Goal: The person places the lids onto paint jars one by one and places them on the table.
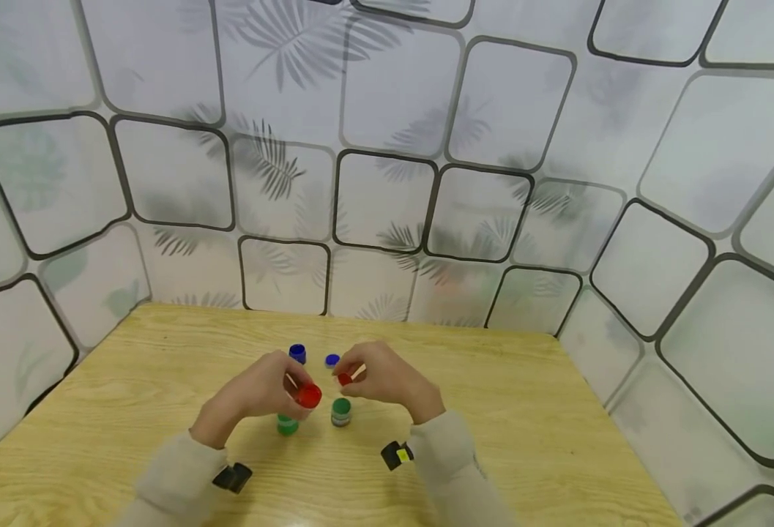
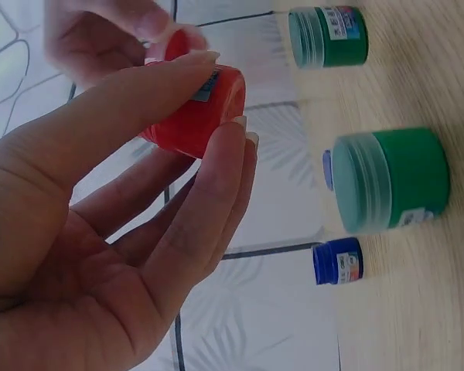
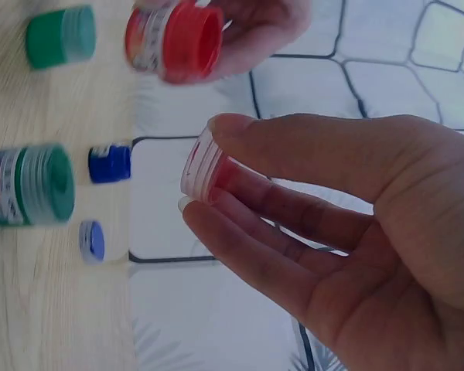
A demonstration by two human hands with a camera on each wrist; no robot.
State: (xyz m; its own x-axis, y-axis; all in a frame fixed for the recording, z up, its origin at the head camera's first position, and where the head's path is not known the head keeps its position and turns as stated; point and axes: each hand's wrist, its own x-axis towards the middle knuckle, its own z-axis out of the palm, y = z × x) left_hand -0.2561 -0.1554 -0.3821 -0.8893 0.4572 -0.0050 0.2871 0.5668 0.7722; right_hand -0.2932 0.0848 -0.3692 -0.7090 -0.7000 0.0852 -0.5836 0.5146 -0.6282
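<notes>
My left hand (image 1: 269,388) grips an open red paint jar (image 2: 201,112) between thumb and fingers, its mouth tipped toward the right hand. My right hand (image 1: 381,375) pinches the jar's lid (image 3: 203,166), clear-rimmed and stained red, by its edge. Lid and jar are apart, a short gap between them, both held above the table. Below the left hand stands a green paint jar (image 1: 287,424), partly hidden by that hand in the head view. Another green jar (image 1: 340,412) with its lid on stands between the two wrists.
Farther back on the wooden table (image 1: 492,410) stands an open blue jar (image 1: 297,353). Its blue lid (image 1: 332,360) lies to the right, close to the right fingertips. A patterned curtain (image 1: 387,197) encloses the table's back and sides.
</notes>
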